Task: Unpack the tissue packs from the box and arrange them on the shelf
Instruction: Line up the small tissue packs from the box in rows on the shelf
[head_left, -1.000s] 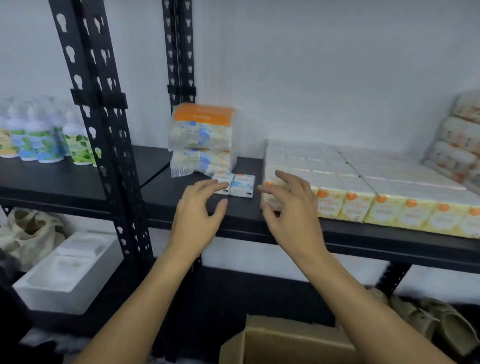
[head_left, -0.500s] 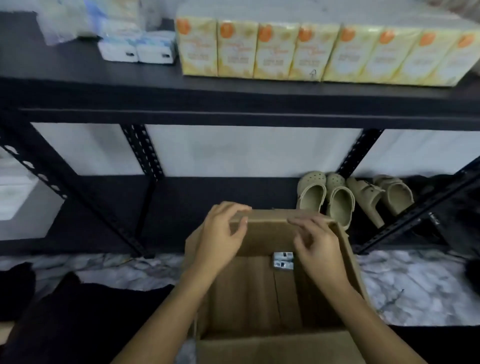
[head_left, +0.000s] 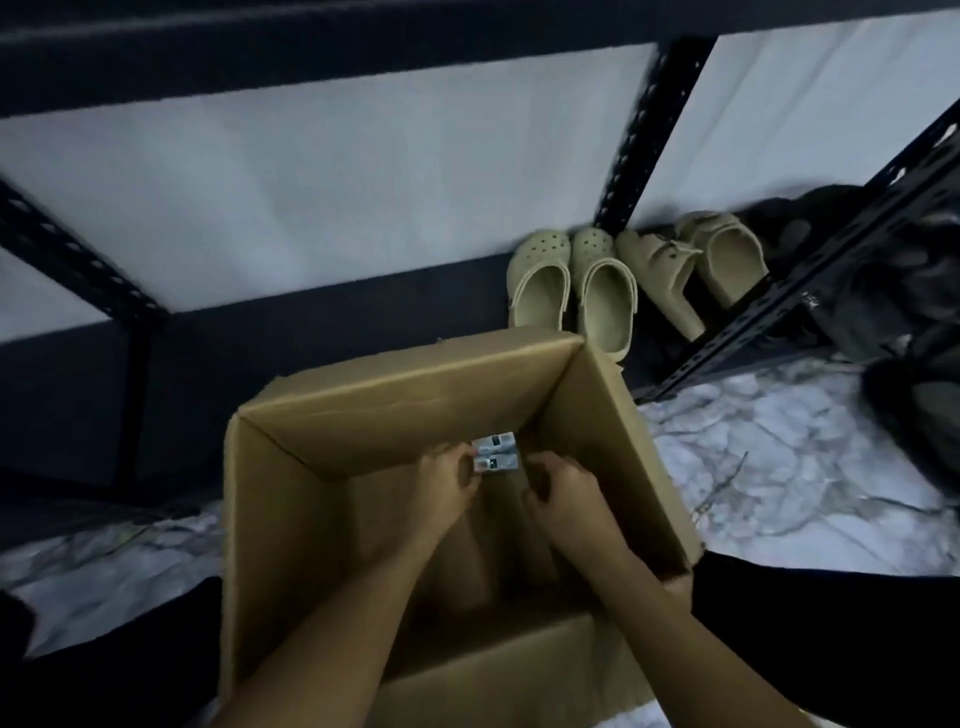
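We look down into a brown cardboard box (head_left: 426, 395) that fills the lower middle of the frame. Its top is open, and both of our arms reach into it from the bottom edge.

Two small tissue packs (head_left: 494, 454) lie side by side deep in the box, close to its far wall, just above the middle of the frame. They look pale, with dark marks on them, but they are too small and dim to read.

Our left hand (head_left: 451, 477) is just left of the packs. Its fingers are curled, and the tips touch the left side of the nearer pack. We cannot tell if it has a real hold on it.

Our right hand (head_left: 558, 488) is just right of the packs. Its fingers are bent too. We cannot tell if they touch the packs or hold anything.

The box stands on a white and grey marble floor (head_left: 779, 467). Behind it, in the upper right, two pairs of tan shoes (head_left: 602, 291) sit by the wall under the black shelf frame (head_left: 810, 301). A dark heap (head_left: 914, 312) lies at the right edge.
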